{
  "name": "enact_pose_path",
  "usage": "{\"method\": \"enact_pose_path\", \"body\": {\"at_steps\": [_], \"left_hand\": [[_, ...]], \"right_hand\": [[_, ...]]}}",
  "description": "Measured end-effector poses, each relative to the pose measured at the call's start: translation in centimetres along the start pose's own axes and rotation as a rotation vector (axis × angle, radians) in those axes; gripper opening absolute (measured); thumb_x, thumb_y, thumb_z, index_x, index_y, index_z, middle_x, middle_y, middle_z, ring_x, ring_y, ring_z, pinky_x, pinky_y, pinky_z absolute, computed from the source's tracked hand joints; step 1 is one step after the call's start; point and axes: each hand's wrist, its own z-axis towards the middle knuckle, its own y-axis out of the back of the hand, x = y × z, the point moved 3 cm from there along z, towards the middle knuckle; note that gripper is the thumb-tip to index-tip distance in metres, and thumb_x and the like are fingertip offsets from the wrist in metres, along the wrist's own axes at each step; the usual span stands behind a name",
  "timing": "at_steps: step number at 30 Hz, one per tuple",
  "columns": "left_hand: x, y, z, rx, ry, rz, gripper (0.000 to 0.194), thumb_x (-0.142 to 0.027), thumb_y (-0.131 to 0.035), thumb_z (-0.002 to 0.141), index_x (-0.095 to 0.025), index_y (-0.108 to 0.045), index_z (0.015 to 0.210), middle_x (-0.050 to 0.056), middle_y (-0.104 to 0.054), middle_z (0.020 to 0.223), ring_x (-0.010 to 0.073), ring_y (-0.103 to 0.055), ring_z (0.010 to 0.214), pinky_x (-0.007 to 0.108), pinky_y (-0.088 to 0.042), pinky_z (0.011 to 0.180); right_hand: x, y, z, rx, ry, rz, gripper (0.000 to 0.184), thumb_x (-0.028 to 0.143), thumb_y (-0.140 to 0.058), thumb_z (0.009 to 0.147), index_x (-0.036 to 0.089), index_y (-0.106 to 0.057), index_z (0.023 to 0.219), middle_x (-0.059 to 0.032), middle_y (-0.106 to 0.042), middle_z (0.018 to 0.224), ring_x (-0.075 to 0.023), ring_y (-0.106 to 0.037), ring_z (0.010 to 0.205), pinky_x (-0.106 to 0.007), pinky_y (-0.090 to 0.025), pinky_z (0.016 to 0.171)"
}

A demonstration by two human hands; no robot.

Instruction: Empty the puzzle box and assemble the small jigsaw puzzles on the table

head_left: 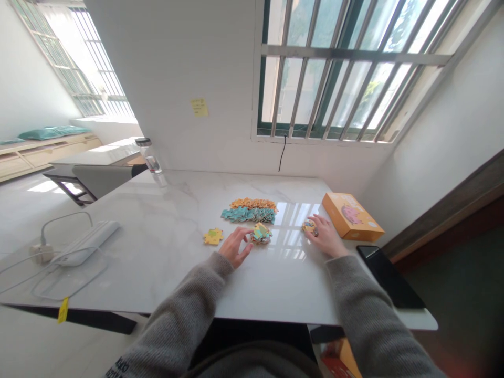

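My left hand (236, 245) is at the left edge of a small pile of jigsaw puzzle pieces (261, 233), green and yellow on top. Its fingers are apart, with the index fingertip close to the pile or touching it. To its left, a yellow puzzle piece (213, 236) with a green patch lies flat. My right hand (323, 236) has its thumb and fingers around another small stack of puzzle pieces (310, 227) on the table. Behind both hands stretch a row of teal puzzle pieces (248, 214) and a row of orange puzzle pieces (254, 203), overlapping.
An orange box (350, 216) stands beyond my right hand, and a black tablet-like object (388, 275) lies at the right edge. On the left of the white table (165, 262) are a power strip (90, 242) and cables. A clear bottle (149, 156) stands at the back left.
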Motion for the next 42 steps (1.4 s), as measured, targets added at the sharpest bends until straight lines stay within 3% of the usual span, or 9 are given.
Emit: {"method": "enact_pose_path", "body": {"at_steps": [3, 6, 12, 18, 21, 25, 29, 34, 42], "left_hand": [[0.0, 0.0, 0.0, 0.006, -0.007, -0.002, 0.033, -0.021, -0.051, 0.093, -0.021, -0.049, 0.126, 0.009, -0.056, 0.111, 0.0177, -0.061, 0.087, 0.036, -0.054, 0.083], [0.0, 0.1, 0.0, 0.009, 0.0, 0.001, 0.033, -0.021, -0.05, 0.093, -0.021, -0.05, 0.126, 0.01, -0.056, 0.112, 0.0174, -0.06, 0.086, 0.035, -0.053, 0.083], [0.0, 0.1, 0.0, 0.006, -0.005, 0.019, 0.033, -0.019, -0.05, 0.092, -0.021, -0.051, 0.124, 0.009, -0.057, 0.11, 0.017, -0.06, 0.085, 0.035, -0.053, 0.083], [0.3, 0.0, 0.0, -0.005, 0.006, 0.087, 0.029, -0.018, -0.052, 0.089, -0.022, -0.056, 0.118, 0.008, -0.059, 0.109, 0.0193, -0.06, 0.087, 0.039, -0.052, 0.086], [0.7, -0.1, 0.2, -0.054, 0.04, 0.158, 0.025, -0.019, -0.056, 0.088, -0.02, -0.057, 0.113, 0.009, -0.06, 0.107, 0.024, -0.059, 0.098, 0.043, -0.051, 0.09], [1.3, -0.7, 0.6, -0.052, 0.099, 0.201, 0.031, -0.025, -0.062, 0.087, -0.019, -0.057, 0.116, 0.011, -0.06, 0.113, 0.0274, -0.055, 0.108, 0.046, -0.049, 0.097], [2.1, -1.4, 0.9, -0.046, 0.191, 0.171, 0.039, -0.033, -0.072, 0.083, -0.019, -0.058, 0.116, 0.011, -0.06, 0.114, 0.0279, -0.055, 0.11, 0.046, -0.048, 0.098], [2.3, -2.1, 1.5, -0.063, 0.237, 0.15, 0.035, -0.035, -0.075, 0.08, -0.021, -0.062, 0.108, 0.008, -0.061, 0.106, 0.0257, -0.058, 0.103, 0.043, -0.05, 0.092], [1.8, -2.4, 2.1, -0.09, 0.2, 0.138, 0.022, -0.022, -0.071, 0.08, -0.021, -0.063, 0.1, 0.006, -0.062, 0.1, 0.0244, -0.058, 0.101, 0.042, -0.05, 0.091]], "right_hand": [[2.0, -0.3, 0.6, 0.077, 0.009, -0.116, 0.052, 0.049, -0.056, 0.088, 0.024, -0.054, 0.134, -0.0136, -0.053, 0.14, -0.0337, -0.044, 0.128, -0.047, -0.042, 0.094], [3.2, -0.8, 1.1, 0.129, 0.005, -0.204, 0.039, 0.048, -0.051, 0.093, 0.023, -0.061, 0.121, -0.0126, -0.062, 0.125, -0.0313, -0.049, 0.118, -0.046, -0.038, 0.092], [3.2, -1.2, 1.1, 0.072, -0.04, -0.274, 0.026, 0.04, -0.049, 0.095, 0.019, -0.063, 0.1, -0.0114, -0.064, 0.107, -0.0281, -0.052, 0.106, -0.041, -0.035, 0.086], [3.8, -0.4, 1.0, -0.049, 0.0, -0.209, 0.026, 0.039, -0.053, 0.093, 0.019, -0.065, 0.104, -0.012, -0.066, 0.11, -0.0311, -0.051, 0.111, -0.048, -0.03, 0.097], [6.6, 0.2, 0.8, -0.168, 0.112, -0.074, 0.025, 0.032, -0.054, 0.094, 0.018, -0.064, 0.113, -0.0116, -0.066, 0.114, -0.029, -0.051, 0.114, -0.047, -0.029, 0.105], [12.3, -0.4, -0.3, -0.073, 0.323, 0.201, 0.022, 0.023, -0.051, 0.095, 0.021, -0.063, 0.113, -0.0082, -0.067, 0.109, -0.0241, -0.056, 0.107, -0.039, -0.039, 0.098], [15.9, -1.3, -1.3, -0.011, 0.397, 0.307, 0.022, 0.018, -0.054, 0.093, 0.022, -0.063, 0.113, -0.0088, -0.064, 0.113, -0.0247, -0.056, 0.109, -0.04, -0.041, 0.097], [16.5, -1.5, -1.5, 0.002, 0.386, 0.315, 0.021, 0.016, -0.054, 0.092, 0.022, -0.064, 0.109, -0.0096, -0.063, 0.113, -0.026, -0.055, 0.108, -0.042, -0.043, 0.095], [16.8, -1.0, -1.6, 0.004, 0.352, 0.32, 0.025, 0.02, -0.054, 0.093, 0.023, -0.062, 0.116, -0.0106, -0.062, 0.116, -0.0277, -0.054, 0.111, -0.044, -0.044, 0.096]]}}
